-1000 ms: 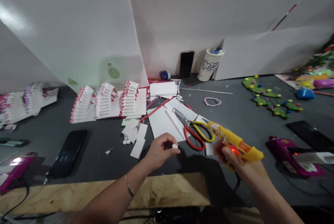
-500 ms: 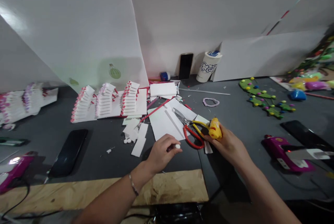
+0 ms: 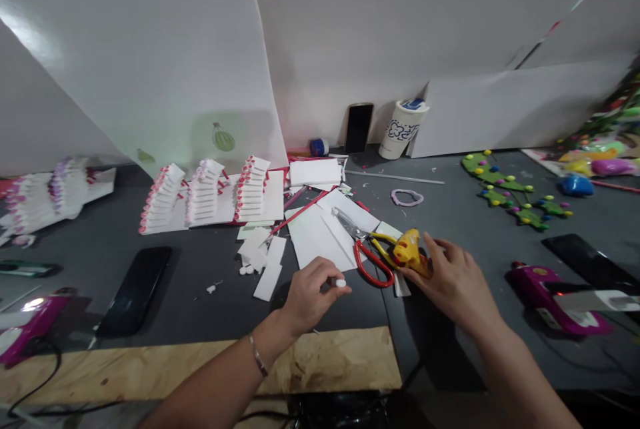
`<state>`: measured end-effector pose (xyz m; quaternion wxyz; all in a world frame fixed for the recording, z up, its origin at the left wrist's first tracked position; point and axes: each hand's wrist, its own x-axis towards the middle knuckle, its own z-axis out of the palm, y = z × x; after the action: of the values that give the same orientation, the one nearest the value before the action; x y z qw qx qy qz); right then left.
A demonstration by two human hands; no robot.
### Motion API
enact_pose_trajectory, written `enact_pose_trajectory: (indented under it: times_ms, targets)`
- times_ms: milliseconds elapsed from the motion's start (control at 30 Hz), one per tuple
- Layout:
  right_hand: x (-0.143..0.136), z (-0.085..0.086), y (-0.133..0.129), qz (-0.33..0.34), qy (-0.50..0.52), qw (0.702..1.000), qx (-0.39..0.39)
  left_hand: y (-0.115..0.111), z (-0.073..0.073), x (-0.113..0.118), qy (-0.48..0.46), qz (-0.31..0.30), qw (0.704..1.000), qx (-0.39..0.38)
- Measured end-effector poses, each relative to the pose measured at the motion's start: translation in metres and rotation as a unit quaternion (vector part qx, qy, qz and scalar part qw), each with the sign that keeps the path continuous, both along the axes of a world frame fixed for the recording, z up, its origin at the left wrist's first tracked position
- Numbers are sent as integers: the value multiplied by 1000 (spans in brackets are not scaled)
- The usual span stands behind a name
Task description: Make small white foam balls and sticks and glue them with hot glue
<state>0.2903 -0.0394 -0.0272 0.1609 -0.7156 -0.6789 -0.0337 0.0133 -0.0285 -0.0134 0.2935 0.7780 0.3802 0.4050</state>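
Note:
My left hand [image 3: 311, 292] is closed in a pinch on a small white round piece [image 3: 341, 283], whose end shows at the fingertips. My right hand [image 3: 453, 282] has its thumb and fingers around the handle end of a yellow glue gun [image 3: 409, 249], index finger raised a little off it. The glue gun is beside the handles of the scissors [image 3: 373, 263], one red and one yellow. Under the scissors' blades lies white paper [image 3: 320, 235]. White card scraps [image 3: 270, 279] and small white round pieces [image 3: 246, 270] are left of my left hand.
Several fanned white strips with red tips [image 3: 253, 189] stand at the left. A phone [image 3: 134, 292] lies nearby; another [image 3: 359, 127] leans on the white partition beside a paper cup [image 3: 403, 129]. Green dotted shapes [image 3: 500, 179] and a magenta device [image 3: 555, 299] are at the right.
My right hand has turned and loosened somewhat, and the glue gun has tipped over lower towards the scissors' handles. My left hand keeps its pinch, almost still.

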Motion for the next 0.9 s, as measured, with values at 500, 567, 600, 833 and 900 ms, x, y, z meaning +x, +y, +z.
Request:
enact_pose_trajectory:
  times_ms: [500, 567, 600, 833, 900]
  targets:
    - [-119, 15, -28, 162, 410, 893, -89, -7, -4, 5, 136, 45, 968, 207]
    - [-117, 16, -28, 172, 408, 894, -75, -8, -6, 4, 147, 40, 972, 179]
    - [-116, 16, -27, 176, 406, 894, -70, -8, -7, 4, 148, 32, 976, 154]
    - [-99, 17, -25, 183, 399, 895, -74, -6, -3, 4, 26, -91, 994, -51]
    - [-95, 18, -25, 182, 418, 886, -85, -5, 1, 4, -8, -124, 989, -77]
